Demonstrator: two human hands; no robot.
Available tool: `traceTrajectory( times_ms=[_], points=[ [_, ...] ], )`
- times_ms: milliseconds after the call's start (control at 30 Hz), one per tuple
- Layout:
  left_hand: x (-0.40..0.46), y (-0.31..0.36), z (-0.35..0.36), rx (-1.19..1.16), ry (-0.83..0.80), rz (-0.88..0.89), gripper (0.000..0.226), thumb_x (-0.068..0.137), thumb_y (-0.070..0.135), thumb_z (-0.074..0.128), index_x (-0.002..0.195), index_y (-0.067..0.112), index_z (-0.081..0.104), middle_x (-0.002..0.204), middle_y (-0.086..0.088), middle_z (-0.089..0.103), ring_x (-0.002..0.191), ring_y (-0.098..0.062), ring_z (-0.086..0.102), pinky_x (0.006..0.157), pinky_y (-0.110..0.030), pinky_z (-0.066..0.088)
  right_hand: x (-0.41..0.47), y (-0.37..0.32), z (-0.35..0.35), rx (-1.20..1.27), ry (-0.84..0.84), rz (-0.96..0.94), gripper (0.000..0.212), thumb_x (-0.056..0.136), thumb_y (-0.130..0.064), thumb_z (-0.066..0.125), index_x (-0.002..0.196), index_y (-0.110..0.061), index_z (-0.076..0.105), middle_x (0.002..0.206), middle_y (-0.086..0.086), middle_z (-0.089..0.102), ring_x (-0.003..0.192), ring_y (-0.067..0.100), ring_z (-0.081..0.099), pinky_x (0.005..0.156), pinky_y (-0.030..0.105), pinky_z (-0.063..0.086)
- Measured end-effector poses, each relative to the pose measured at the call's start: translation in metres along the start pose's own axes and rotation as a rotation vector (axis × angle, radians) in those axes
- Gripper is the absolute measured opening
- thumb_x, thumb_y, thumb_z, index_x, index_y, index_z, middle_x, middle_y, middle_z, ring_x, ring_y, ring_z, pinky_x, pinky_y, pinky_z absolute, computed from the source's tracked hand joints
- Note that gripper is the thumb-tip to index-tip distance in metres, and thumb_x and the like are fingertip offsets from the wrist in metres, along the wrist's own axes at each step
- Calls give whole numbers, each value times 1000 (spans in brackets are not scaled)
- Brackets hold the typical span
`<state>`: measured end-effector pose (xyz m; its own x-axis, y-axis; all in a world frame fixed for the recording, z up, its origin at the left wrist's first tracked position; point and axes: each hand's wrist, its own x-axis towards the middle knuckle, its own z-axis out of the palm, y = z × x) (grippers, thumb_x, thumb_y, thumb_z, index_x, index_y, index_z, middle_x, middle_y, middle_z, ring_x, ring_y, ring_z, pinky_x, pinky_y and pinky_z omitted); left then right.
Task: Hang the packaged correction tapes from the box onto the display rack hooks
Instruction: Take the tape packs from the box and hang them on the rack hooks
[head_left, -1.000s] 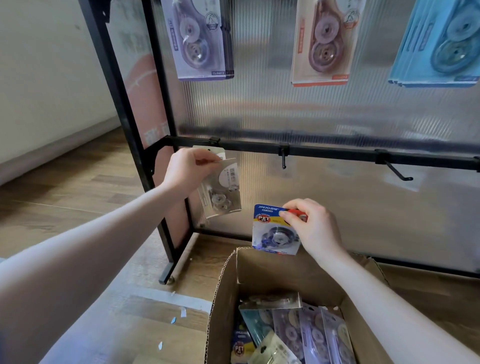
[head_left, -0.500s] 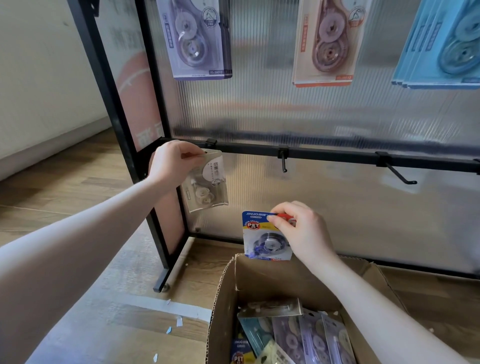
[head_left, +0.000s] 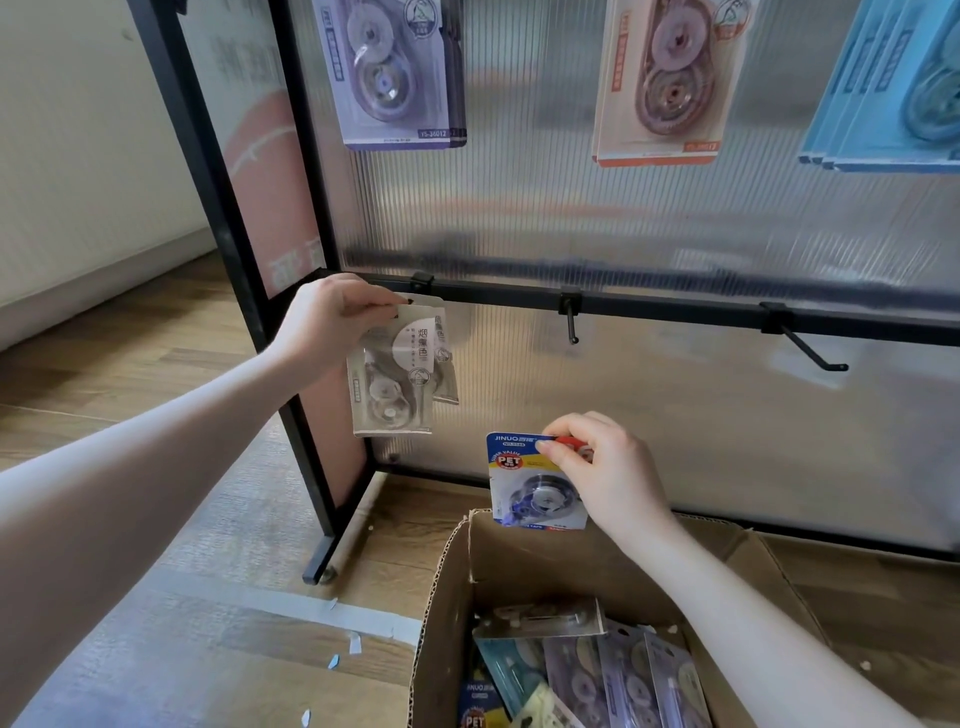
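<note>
My left hand pinches the top of a grey correction tape pack right under the leftmost hook on the lower black bar; another grey pack hangs just behind it. My right hand holds a blue JINUO correction tape pack by its top edge, above the open cardboard box. Several more packs lie inside the box. Whether the grey pack's hole is on the hook is hidden by my fingers.
Two bare hooks stick out of the lower bar, a middle hook and a right hook. Purple, orange and blue packs hang on the upper row. The rack's black post stands left on the wooden floor.
My left hand has lifted the grey pack up to the leftmost hook on the lower bar. My right hand keeps the blue pack in about the same place above the box.
</note>
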<state>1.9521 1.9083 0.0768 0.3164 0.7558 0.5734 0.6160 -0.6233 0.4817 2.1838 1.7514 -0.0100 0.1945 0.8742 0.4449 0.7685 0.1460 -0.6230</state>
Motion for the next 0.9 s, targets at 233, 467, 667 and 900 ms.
traceTrajectory(
  times_ms=[233,467,667,900],
  points=[
    [-7,-12,2,8,8,72,18,84,7,65,100,13,73,88,-1,64,75,2,57,71,-12,45,-1,4,3,-7,-15,9,21,86,-28,62,100,-13,67,102,0,66,88,4,53,63,14,46],
    [-6,-17,2,96,-16,179,18,86,3,61,100,7,72,89,-6,68,80,-6,56,70,-3,38,-1,7,8,-1,-33,17,20,86,-27,63,99,-13,67,102,-1,66,87,5,54,63,14,46],
    [0,-18,1,79,-19,192,13,84,8,64,92,8,74,82,11,60,78,8,52,70,-3,36,-1,13,10,-5,-49,22,20,87,-27,62,99,-13,67,101,-1,66,86,5,55,63,14,47],
    [12,-19,0,-43,-132,-7,14,87,7,62,95,13,71,83,17,61,70,17,56,69,0,41,-3,19,17,-13,-84,33,20,87,-27,62,100,-13,67,101,-2,66,86,4,54,63,13,45]
  ],
)
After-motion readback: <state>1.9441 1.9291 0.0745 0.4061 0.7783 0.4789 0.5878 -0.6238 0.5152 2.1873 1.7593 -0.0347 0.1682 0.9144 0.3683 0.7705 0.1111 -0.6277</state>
